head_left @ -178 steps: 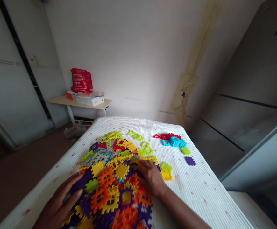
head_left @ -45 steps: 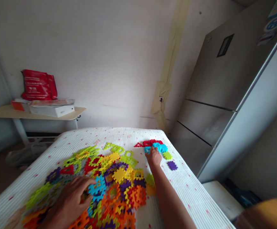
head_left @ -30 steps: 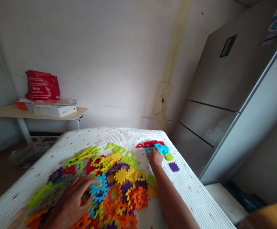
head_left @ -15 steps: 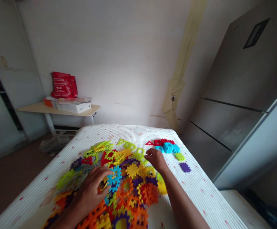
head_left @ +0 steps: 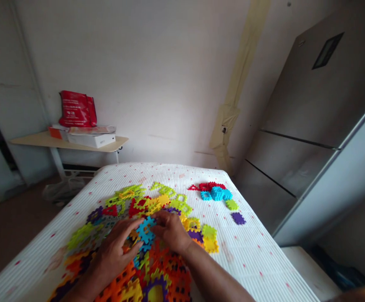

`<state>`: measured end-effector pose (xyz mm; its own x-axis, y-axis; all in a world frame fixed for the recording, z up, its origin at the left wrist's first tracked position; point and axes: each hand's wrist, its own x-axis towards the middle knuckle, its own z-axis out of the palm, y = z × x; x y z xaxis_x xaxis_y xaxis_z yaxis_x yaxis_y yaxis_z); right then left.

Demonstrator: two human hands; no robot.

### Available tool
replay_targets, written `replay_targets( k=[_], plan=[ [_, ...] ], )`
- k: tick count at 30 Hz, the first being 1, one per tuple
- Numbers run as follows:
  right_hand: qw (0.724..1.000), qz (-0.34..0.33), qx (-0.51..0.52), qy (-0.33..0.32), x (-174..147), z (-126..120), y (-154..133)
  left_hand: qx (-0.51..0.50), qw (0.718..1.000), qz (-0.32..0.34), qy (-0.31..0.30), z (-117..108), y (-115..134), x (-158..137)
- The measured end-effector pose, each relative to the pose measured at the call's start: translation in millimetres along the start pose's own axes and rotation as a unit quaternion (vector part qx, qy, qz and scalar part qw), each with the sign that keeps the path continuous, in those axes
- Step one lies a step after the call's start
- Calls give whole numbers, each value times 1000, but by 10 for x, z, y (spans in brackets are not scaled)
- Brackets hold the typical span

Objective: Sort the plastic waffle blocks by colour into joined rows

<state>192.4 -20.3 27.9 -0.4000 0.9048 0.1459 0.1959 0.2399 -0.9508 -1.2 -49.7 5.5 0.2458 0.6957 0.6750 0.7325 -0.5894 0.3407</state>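
A light-blue notched plastic building piece [head_left: 146, 231] is between my two hands, above the middle of a pile of colourful interlocking pieces [head_left: 132, 277]. My left hand [head_left: 116, 247] holds it from the left, thumb below and fingers above. My right hand [head_left: 171, 230] has fingers and thumb closed at its right edge; the fingertips partly cover that edge. Orange, yellow, purple and green pieces lie under and around both hands. Beyond my right hand, yellow pieces [head_left: 210, 244] lie at the pile's right side.
Sorted apart at the right lie red pieces [head_left: 212, 186], light-blue pieces [head_left: 218, 193], a green piece [head_left: 232, 204] and a purple piece [head_left: 238, 218]. A white dotted cloth [head_left: 248, 251] covers the table. A grey fridge [head_left: 295, 126] stands right; a side table [head_left: 34, 139] carries a red bag [head_left: 77, 109].
My right hand has come back left and down from beside the light-blue stack to the light-blue piece at my left hand. The view has turned slightly right.
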Motion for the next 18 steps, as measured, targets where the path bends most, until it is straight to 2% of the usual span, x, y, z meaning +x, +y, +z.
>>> replay_targets(
  k=[3,7,10,14,18],
  plan=[
    [997,-55,-13,-51,-45,-50,-72,-47,996,-77,-27,-8,-13,-14],
    [978,-150,-128,-73,-108,-81,-167,-122,974,-172,-86,-24,-10,-20],
    [962,-149,-230,-22,-111,-59,-188,-189,942,-243,-130,-25,-12,-17],
    [932,-105,-335,87,-105,-3,-200,-269,904,-312,-117,-37,-47,-22],
    [912,-127,-381,81,-135,84,-211,-313,881,-346,-85,-59,-92,-40]
  ],
)
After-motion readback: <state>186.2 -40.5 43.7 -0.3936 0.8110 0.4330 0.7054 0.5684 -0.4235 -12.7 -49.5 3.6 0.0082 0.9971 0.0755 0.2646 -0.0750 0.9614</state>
